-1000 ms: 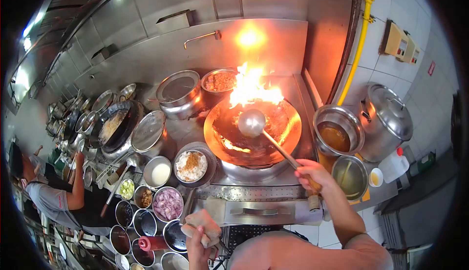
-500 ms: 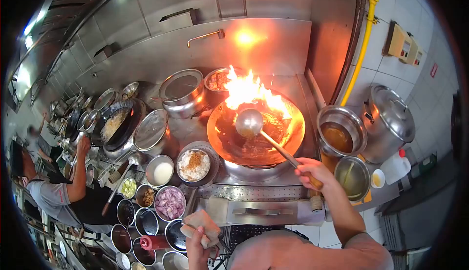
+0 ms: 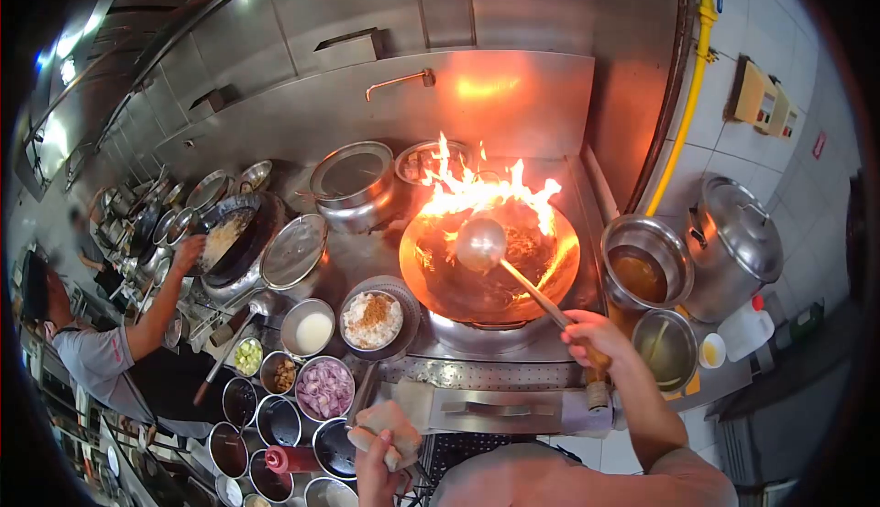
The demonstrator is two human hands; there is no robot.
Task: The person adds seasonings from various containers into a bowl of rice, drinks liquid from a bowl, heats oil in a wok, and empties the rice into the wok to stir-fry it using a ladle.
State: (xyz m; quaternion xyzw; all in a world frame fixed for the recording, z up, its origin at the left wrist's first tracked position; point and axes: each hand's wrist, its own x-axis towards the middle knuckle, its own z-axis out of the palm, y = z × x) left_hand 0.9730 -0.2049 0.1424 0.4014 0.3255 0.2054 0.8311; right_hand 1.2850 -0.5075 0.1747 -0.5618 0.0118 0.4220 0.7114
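My right hand (image 3: pixel 594 335) grips the wooden handle of a ladle (image 3: pixel 479 246). The metal bowl of that ladle hangs over a large wok (image 3: pixel 440 289) on the burner. Tall flames (image 3: pixel 486 193) rise from the wok's far side, and the food in it is hard to make out. Low at the front, my left hand (image 3: pixel 378 467) is closed around a folded, pale cloth (image 3: pixel 392 426), apart from the wok.
Left of the wok sit a bowl of rice (image 3: pixel 371 319), chopped onions (image 3: pixel 324 390) and a red squeeze bottle (image 3: pixel 290 459). A pan of brown liquid (image 3: pixel 638 275) and a lidded pot (image 3: pixel 733 248) stand right. A co-worker (image 3: pixel 101 360) reaches toward another wok (image 3: pixel 240 232).
The flames are wider and lower across the wok's far side. The whole view has shifted slightly. My right hand still holds the ladle over the wok, and my left keeps the cloth.
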